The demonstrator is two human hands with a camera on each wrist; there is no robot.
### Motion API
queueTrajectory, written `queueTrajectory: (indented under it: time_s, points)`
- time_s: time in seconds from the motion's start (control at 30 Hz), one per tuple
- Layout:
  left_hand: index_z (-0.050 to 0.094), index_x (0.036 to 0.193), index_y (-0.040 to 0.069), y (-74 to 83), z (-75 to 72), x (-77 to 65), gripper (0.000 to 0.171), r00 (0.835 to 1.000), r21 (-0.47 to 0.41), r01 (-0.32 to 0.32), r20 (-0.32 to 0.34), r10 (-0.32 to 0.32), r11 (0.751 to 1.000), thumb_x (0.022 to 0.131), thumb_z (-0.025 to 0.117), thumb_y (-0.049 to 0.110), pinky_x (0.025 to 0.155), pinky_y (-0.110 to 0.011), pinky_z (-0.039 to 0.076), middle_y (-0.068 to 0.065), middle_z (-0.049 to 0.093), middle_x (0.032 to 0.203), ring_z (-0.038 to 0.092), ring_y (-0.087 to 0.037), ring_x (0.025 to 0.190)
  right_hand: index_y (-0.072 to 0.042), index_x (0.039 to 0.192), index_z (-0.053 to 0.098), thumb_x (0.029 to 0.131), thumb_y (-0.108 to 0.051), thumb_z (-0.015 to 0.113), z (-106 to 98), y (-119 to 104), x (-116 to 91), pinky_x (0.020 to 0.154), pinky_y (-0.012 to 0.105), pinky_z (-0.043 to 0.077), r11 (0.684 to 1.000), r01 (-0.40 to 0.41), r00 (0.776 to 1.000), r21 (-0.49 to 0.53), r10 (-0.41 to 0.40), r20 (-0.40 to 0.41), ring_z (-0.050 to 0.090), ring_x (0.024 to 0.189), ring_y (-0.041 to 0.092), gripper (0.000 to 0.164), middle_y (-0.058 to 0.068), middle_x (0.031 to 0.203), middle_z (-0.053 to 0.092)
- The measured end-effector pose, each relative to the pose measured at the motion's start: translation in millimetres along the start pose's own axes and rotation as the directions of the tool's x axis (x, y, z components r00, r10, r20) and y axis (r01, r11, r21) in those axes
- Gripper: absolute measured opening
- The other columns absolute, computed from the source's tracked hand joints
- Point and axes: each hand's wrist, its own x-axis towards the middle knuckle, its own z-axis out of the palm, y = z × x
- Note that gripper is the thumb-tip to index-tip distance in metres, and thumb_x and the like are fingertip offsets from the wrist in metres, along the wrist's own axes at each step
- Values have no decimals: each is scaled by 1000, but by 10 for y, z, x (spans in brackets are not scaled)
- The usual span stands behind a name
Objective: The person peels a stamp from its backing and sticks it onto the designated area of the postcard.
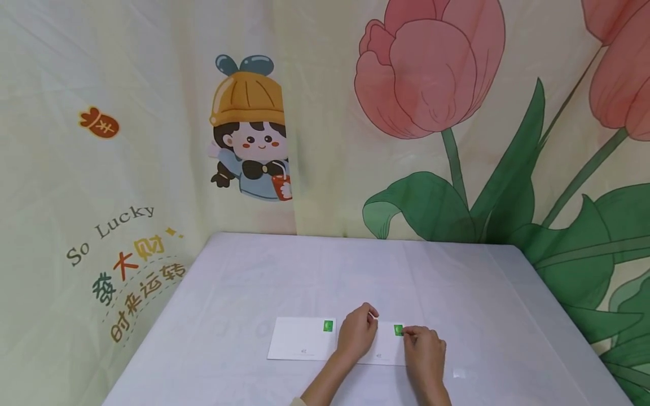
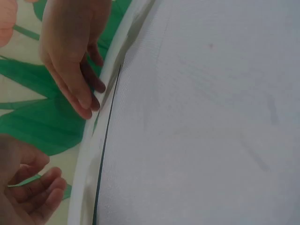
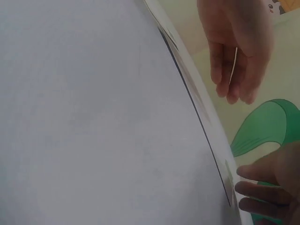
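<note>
Hands (image 1: 391, 344) on envelope (image 1: 386, 349), mid-table (image 1: 254, 270).

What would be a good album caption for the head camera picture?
Two hands, left hand and right hand, press a green stamp onto a white envelope.

Your two forearms reach forward side by side from the lower edge of the head view, hands low and close together. Your left hand (image 1: 357, 334) lies palm down, knuckles up, its fingers (image 1: 372, 312) bent forward and downward at the tips. Your right hand (image 1: 425, 352), just beside it, has its fingers (image 1: 409, 331) curled inward, thumb and forefinger meeting in a pinch.
</note>
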Motion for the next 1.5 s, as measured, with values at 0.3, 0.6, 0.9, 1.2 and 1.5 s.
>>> queueTrajectory:
  time_s: [0.3, 0.6, 0.9, 1.2, 1.5]
  points:
    - [54, 124, 1, 33, -124, -294, 52, 965, 305, -172, 241, 99, 937, 82, 69, 26, 95, -43, 40, -20, 47, 131, 41, -34, 124, 0, 127, 52, 83, -32, 67, 56, -4, -75, 97, 64, 22, 965, 218, 944, -142, -172, 281, 35, 126, 41, 56, 22, 135, 44]
    - [44, 135, 2, -88, -165, -555, 68, 924, 385, -234, 372, 82, 893, 84, 62, 44, 103, -43, 30, -25, 33, 141, 27, -39, 131, -4, 135, 45, 90, -45, 52, 121, 65, -207, 99, 66, 10, 946, 270, 919, -178, -198, 342, 25, 131, 42, 61, 20, 142, 34]
    - [46, 133, 1, -144, -148, -622, 65, 924, 379, -265, 361, 122, 886, 86, 58, 45, 102, -43, 31, -24, 32, 142, 29, -37, 131, -3, 137, 42, 90, -48, 50, 136, 63, -274, 100, 66, 6, 941, 273, 921, -200, -196, 336, 21, 134, 39, 66, 18, 145, 32]
    - [46, 133, 2, -152, -130, -645, 65, 924, 400, -271, 364, 119, 876, 86, 57, 46, 103, -40, 30, -23, 33, 142, 29, -36, 131, -4, 138, 40, 88, -51, 51, 107, 47, -292, 100, 66, 5, 933, 268, 914, -239, -168, 369, 20, 134, 38, 69, 17, 146, 30]
    - [45, 134, 2, -163, -140, -630, 66, 926, 394, -268, 358, 122, 879, 86, 57, 46, 104, -40, 29, -23, 33, 142, 29, -36, 132, -5, 139, 39, 88, -52, 51, 123, 28, -277, 100, 65, 5, 929, 258, 914, -264, -147, 377, 19, 135, 37, 70, 17, 146, 30]
